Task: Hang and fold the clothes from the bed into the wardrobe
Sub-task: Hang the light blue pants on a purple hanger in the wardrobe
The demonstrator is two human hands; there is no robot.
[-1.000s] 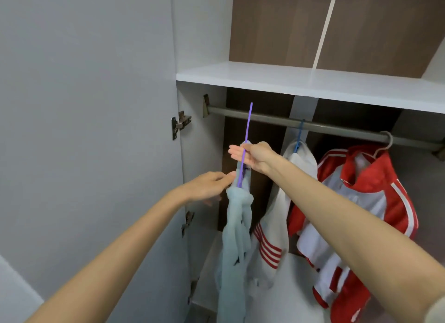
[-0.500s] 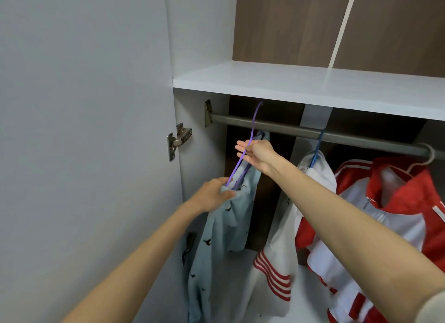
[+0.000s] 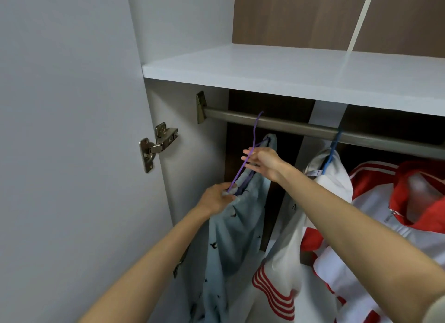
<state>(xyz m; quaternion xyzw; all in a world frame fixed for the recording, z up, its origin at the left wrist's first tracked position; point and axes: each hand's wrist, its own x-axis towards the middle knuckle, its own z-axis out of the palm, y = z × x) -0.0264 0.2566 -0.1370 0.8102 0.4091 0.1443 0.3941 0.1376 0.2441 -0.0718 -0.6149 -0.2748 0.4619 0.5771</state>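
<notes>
Left fingers (image 3: 224,187) pinch hanger (image 3: 240,169) end, right fingers (image 3: 248,152) flat on it; seat hook over rail (image 3: 301,128) above, level shirt (image 3: 231,226).

- Pale blue garment (image 3: 231,226), small dark bird print, draped on tilted purple hanger (image 3: 254,134); hook at rail (image 3: 301,127).
- White red-striped garment (image 3: 289,262) and red-white jacket (image 3: 375,202) hang alongside.
</notes>
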